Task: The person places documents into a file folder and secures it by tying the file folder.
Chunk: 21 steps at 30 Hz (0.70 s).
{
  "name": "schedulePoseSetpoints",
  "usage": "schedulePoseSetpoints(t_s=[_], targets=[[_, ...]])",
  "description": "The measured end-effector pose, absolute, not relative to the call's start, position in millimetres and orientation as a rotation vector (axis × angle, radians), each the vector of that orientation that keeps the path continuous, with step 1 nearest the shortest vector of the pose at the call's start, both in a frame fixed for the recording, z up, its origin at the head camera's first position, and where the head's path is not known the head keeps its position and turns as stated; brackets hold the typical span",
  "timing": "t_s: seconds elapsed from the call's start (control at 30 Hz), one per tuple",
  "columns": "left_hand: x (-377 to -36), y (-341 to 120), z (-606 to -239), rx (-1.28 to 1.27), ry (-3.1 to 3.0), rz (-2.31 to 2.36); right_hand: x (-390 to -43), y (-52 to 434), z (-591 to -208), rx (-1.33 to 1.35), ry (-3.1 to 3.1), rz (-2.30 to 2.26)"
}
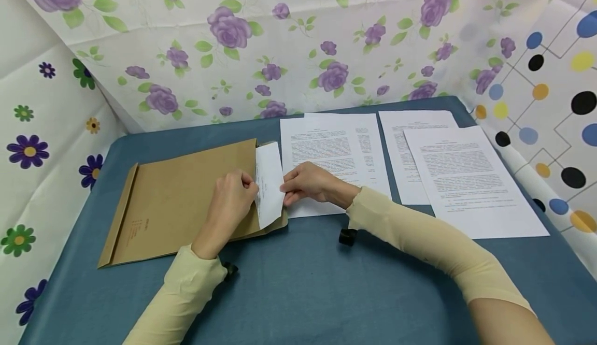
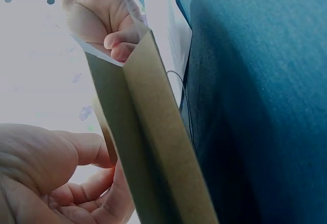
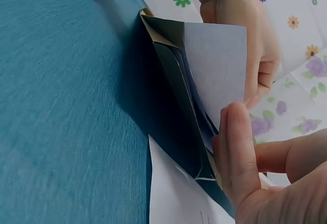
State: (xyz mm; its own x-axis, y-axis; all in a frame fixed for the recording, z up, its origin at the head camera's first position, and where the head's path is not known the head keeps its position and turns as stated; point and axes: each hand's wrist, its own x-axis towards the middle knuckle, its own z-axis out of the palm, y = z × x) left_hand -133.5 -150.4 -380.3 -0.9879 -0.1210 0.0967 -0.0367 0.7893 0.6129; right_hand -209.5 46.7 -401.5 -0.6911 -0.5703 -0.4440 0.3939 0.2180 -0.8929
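A large brown paper envelope lies on the left of the table, its opening toward the right. Out of that opening sticks a folded-looking strip of white paper with faint print. My left hand pinches the envelope's upper layer near the mouth, lifting it so the mouth gapes in the left wrist view. At the paper's right edge, my right hand holds it between thumb and fingers. The right wrist view shows the white paper standing inside the raised opening, with the right fingers at its edge.
Printed sheets overlap just right of the envelope, partly under my right hand. Another overlapping pair of printed sheets lies at the table's right. Blue cloth covers the table; flowered sheeting hangs behind it.
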Motion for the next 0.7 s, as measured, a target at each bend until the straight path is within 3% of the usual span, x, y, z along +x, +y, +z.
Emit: schedulePoseSetpoints(t_s=[0.7], targets=[[-136.3, -149.4, -368.5, 0.105, -2.877, -0.936, -201.3, 17.4, -405.7, -0.134, 1.703, -1.743]])
